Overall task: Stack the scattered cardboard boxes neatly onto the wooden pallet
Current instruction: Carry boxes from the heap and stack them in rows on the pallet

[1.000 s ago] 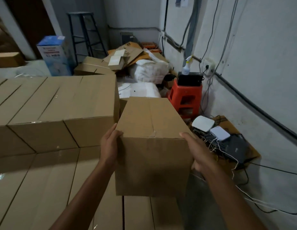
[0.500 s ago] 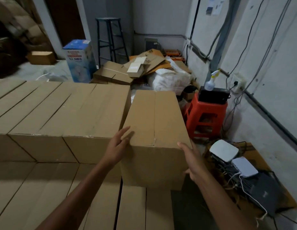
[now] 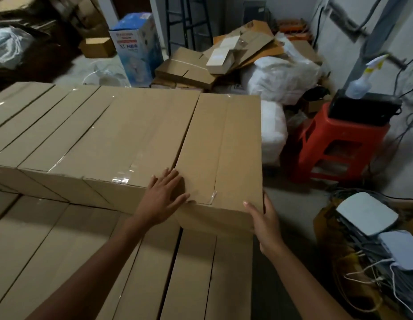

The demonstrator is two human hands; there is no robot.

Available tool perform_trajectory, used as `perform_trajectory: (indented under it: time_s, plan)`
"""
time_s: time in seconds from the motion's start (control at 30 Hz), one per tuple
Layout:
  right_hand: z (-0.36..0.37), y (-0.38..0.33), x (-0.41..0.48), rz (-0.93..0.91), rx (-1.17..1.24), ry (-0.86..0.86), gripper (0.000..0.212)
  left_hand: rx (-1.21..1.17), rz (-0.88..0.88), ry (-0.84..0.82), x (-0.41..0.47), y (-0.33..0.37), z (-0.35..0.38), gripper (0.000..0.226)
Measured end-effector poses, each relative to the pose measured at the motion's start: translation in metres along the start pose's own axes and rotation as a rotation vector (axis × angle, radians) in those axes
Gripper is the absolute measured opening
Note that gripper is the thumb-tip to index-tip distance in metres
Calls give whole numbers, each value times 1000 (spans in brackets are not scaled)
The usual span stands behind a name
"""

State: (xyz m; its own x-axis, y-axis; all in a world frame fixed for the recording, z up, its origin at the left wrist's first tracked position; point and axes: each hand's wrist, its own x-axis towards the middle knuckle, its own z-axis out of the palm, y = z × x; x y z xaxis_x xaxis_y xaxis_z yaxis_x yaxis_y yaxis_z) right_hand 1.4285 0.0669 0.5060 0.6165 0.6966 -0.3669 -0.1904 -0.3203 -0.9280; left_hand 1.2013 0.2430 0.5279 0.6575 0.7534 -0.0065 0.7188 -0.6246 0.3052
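Since half a second ago the box [image 3: 224, 146] has slid flush against the upper row of boxes [image 3: 104, 135], centre frame, on the lower layer [image 3: 62, 250]. My left hand [image 3: 162, 199] lies flat on its near top edge, fingers [image 3: 172, 177] spread; my right hand [image 3: 264, 222] presses its near right corner, fingers straight.

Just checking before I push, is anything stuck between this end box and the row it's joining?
Nothing visible. The end box sits against the neighbouring box with only a thin seam between them. The left hand lies flat on its top, the right hand touches its near right corner.
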Motion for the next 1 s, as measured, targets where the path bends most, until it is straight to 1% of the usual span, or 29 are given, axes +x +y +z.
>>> perform_trajectory:
  time_s: [0.07,0.1,0.17,0.2,0.23,0.27,0.33,0.4,0.5,0.83,1.0]
  plan:
    - [2,2,2,-31,-102,3,72,50,52,19,2,-12,2,97]
    - [2,1,3,-82,-209,41,80,89,81,16,4,-17,1,94]
    - [3,-5,5,-266,-555,106,97,176,164,4,12,-26,-3,96]
    - [4,-9,6,-365,-755,97,103,219,218,4,17,-30,-5,96]
    - [6,-13,6,-429,-941,48,106,256,270,4,20,-34,-7,96]
    - [9,-16,6,-446,-1095,-19,108,287,315,-3,24,-37,-7,95]
    - [13,-20,8,-430,-1295,-107,112,337,359,-30,29,-42,-5,98]
    - [15,-19,11,-429,-1360,-102,110,370,361,-49,30,-43,-2,104]
    - [17,-19,15,-436,-1373,-67,105,402,352,-50,31,-43,3,110]
    - [25,-34,31,-434,-1360,-73,102,356,293,45,34,-42,11,100]
    - [24,-30,34,-452,-1388,-78,101,374,288,60,36,-43,15,104]
